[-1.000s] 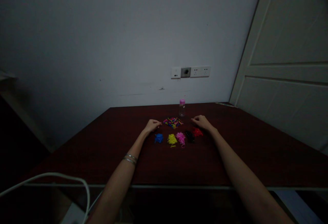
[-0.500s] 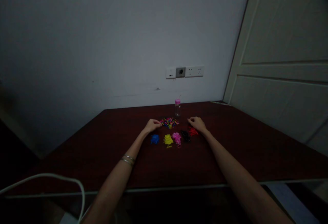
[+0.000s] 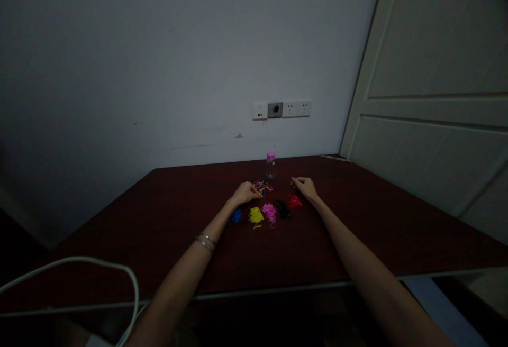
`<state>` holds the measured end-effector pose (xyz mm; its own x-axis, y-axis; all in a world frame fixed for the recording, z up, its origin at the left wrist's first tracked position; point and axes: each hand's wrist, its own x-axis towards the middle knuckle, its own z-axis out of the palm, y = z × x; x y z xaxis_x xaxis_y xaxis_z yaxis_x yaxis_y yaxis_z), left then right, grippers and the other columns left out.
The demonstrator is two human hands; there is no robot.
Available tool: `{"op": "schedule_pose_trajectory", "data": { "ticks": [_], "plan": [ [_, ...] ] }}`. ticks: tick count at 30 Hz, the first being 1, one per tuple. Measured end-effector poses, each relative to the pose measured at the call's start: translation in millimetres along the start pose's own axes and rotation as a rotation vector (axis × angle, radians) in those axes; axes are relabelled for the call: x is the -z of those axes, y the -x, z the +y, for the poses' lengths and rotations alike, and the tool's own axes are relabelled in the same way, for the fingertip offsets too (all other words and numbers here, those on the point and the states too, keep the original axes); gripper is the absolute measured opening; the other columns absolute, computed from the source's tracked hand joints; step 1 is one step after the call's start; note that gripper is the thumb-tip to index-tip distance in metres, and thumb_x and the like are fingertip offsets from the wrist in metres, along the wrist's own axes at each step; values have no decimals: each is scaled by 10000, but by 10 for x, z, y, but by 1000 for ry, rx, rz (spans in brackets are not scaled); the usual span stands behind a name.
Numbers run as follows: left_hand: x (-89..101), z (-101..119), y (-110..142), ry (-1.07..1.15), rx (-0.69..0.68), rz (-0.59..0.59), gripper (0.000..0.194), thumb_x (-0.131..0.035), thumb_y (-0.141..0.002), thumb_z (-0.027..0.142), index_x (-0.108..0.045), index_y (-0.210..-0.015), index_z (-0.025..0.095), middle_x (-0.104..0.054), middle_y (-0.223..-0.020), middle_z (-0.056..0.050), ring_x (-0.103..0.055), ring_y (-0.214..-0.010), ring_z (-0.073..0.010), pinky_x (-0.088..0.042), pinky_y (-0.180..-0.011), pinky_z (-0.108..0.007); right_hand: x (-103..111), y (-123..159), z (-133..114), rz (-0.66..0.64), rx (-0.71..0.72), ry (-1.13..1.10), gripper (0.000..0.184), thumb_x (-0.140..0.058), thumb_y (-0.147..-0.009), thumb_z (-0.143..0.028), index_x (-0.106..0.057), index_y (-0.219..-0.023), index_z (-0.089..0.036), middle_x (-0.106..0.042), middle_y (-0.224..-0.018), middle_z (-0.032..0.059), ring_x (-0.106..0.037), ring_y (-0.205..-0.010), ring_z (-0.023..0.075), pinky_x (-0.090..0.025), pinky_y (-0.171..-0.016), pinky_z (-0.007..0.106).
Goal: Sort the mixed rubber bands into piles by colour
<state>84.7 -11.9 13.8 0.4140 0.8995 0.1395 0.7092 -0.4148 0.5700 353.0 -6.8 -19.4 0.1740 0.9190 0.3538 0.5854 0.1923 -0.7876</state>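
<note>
A mixed pile of small coloured rubber bands [image 3: 263,187] lies on the table. My left hand [image 3: 245,193] reaches over the pile's left edge, fingertips pinched together among the bands; what is between them is too small to make out. My right hand [image 3: 305,186] rests just behind the red rubber bands [image 3: 294,201], its fingers curled to a pinch whose contents I cannot see. In a row nearer me lie black bands [image 3: 283,209], pink bands [image 3: 269,213], yellow bands [image 3: 256,215] and blue bands [image 3: 236,216], the last partly covered by my left forearm.
A clear bottle with a pink lid [image 3: 270,167] stands behind the mixed pile on the dark red table [image 3: 159,220]. Sockets [image 3: 297,109] are set in the wall behind. A white cable [image 3: 99,262] loops over the front left edge. A panelled door [image 3: 428,103] borders the right.
My left hand has moved right and onto the mixed pile, its forearm now covering part of the blue bands. My right hand has drawn slightly back from the red bands. The view has shifted a little.
</note>
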Motion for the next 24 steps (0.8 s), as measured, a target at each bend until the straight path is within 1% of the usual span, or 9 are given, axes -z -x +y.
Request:
{"op": "schedule_pose_trajectory", "data": {
  "ticks": [4, 6, 9, 14, 18, 24],
  "plan": [
    [-23, -12, 6, -59, 54, 34, 257, -663, -582, 378, -699, -685, 146, -624, -640, -18, -525, -608, -118, -371, -551, -194, -12, -2, 23, 11, 13, -30, 467, -423, -722, -514, -655, -669, -112, -636, -604, 76, -559, -574, 164, -378, -524, 229],
    [-25, -4, 12, -88, 75, 37, 267, -676, -570, 395, -696, -678, 151, -621, -645, -22, -526, -608, -121, -370, -552, -198, -16, -3, 30, 10, 20, -36, 462, -421, -722, -510, -650, -660, -114, -633, -602, 73, -559, -579, 164, -379, -531, 230],
    [-22, 15, 23, -113, 96, 39, 234, -675, -585, 373, -693, -673, 157, -620, -656, -26, -529, -607, -124, -374, -554, -203, -19, -6, 30, -7, 11, -26, 447, -422, -724, -498, -648, -655, -119, -633, -604, 72, -561, -591, 167, -384, -539, 230],
    [-6, 20, 36, -112, 113, 35, 155, -654, -605, 288, -697, -683, 161, -639, -679, -28, -547, -632, -129, -382, -573, -203, -16, -8, 15, -16, -9, -23, 444, -430, -722, -495, -649, -644, -117, -635, -604, 77, -560, -582, 167, -384, -528, 229],
    [13, -23, 32, -92, 100, 24, 152, -621, -613, 239, -706, -714, 164, -654, -701, -28, -562, -659, -136, -395, -596, -202, -13, -2, 10, -27, -2, -27, 449, -428, -722, -501, -651, -645, -119, -628, -589, 72, -558, -577, 166, -379, -525, 228],
    [39, -65, 34, -32, 102, 25, 159, -601, -602, 190, -711, -711, 153, -657, -703, -23, -567, -696, -137, -414, -634, -190, -18, -4, 26, -8, 26, -30, 451, -426, -719, -507, -648, -630, -125, -626, -584, 67, -557, -581, 167, -375, -545, 232]
  ]
}}
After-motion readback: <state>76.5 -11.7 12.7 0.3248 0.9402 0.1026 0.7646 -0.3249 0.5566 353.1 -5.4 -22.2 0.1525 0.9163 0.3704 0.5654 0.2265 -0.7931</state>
